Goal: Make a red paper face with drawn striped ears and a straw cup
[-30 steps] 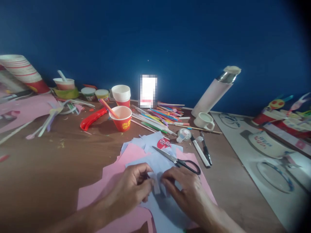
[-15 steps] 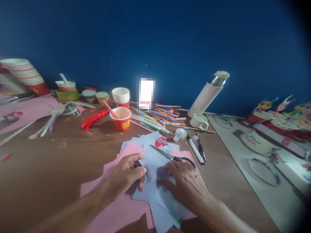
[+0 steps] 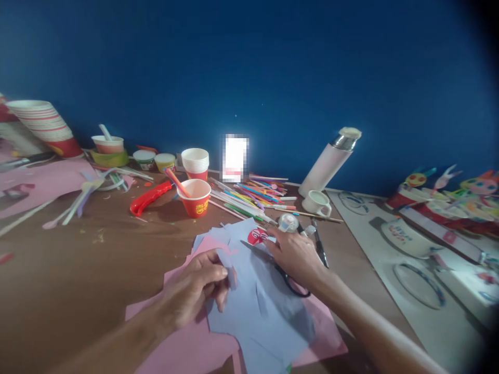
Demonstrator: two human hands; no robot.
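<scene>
My left hand (image 3: 206, 283) is closed, pinching a small light-blue piece of paper (image 3: 224, 258) between thumb and fingers. My right hand (image 3: 294, 254) reaches over a pair of black-handled scissors (image 3: 293, 287), hiding part of them; its fingers are stretched out, with the tips beside a red round cutout (image 3: 256, 237) with a drawn face. Whether they touch the cutout I cannot tell. Beneath both hands lie cut sheets of light-blue paper (image 3: 249, 317), spread over pink paper (image 3: 183, 348).
Behind the papers stand a red paper cup (image 3: 196, 205), a red-handled tool (image 3: 150, 199) and scattered coloured sticks (image 3: 249, 195). To the right are a white mug (image 3: 316, 202), a thermos (image 3: 327, 166), a marker (image 3: 322, 252) and a pale board (image 3: 374, 239) holding crafts.
My right hand has lifted off the blue sheet and moved forward over the scissors toward the red cutout. My left hand keeps its pinch on the blue paper piece. The view has tilted slightly.
</scene>
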